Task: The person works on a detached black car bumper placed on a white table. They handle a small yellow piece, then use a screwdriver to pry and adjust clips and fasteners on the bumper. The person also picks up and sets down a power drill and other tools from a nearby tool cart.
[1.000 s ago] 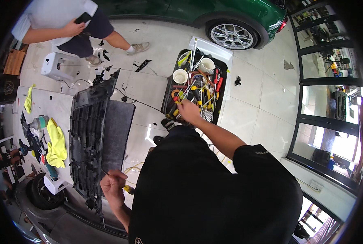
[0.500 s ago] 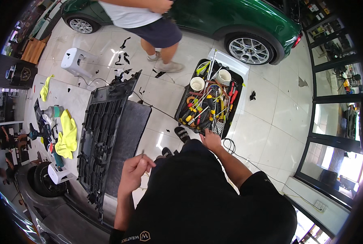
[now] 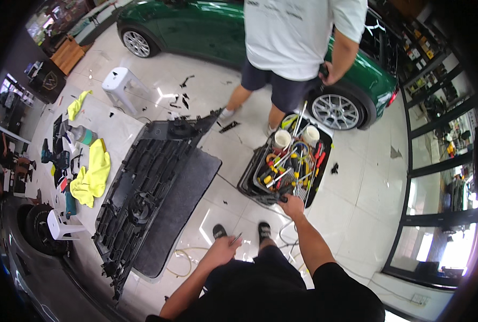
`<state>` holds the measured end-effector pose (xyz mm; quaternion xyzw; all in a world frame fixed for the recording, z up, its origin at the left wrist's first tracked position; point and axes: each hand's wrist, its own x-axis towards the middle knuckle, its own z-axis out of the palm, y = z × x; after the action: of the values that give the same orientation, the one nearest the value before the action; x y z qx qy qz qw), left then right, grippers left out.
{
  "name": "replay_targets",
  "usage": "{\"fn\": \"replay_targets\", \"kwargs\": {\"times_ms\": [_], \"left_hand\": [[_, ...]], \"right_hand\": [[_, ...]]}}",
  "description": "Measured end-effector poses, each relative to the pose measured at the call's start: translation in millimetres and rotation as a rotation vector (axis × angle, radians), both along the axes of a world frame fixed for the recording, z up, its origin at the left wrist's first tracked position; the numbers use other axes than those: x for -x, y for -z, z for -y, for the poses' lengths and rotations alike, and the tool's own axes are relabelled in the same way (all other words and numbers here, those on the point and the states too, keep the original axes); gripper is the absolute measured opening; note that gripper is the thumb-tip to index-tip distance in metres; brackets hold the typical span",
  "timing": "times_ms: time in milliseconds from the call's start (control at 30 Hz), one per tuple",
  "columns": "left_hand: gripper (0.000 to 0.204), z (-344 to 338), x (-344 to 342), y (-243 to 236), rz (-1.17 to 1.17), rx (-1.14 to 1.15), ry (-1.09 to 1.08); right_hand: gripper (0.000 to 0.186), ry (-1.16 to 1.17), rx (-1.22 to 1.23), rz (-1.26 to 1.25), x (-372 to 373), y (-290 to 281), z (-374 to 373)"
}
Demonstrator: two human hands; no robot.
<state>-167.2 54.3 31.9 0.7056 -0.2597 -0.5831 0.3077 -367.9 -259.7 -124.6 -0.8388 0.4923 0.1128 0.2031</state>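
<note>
My left hand is closed around a thin, short metal tool; its kind is too small to make out. My right hand has its fingers curled on the near edge of a black tool tray, by a dark handle-like part. Pliers, screwdrivers with red or yellow grips, and long metal rods fill the tray. Two white cups stand among them. Left of my hands, a black car grille leans along a table beside a dark mat.
A person in a white shirt stands just beyond the tray, before a green car. The white table bears yellow cloths, a spray bottle and a drill. A white stool, cables and black scraps are on the floor.
The other person has moved right, to the far side of the tray. My view has shifted, and my left hand is farther forward with the thin tool. My right hand stays at the tray's edge.
</note>
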Motion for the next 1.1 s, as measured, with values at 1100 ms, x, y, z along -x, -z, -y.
{"fn": "replay_targets", "kwargs": {"times_ms": [1100], "left_hand": [[0.043,-154.5,21.9,-67.7,0.044,-0.088,-0.417]], "right_hand": [[0.039,-0.144,-0.118,-0.011,64.6,0.6,-143.8]]}}
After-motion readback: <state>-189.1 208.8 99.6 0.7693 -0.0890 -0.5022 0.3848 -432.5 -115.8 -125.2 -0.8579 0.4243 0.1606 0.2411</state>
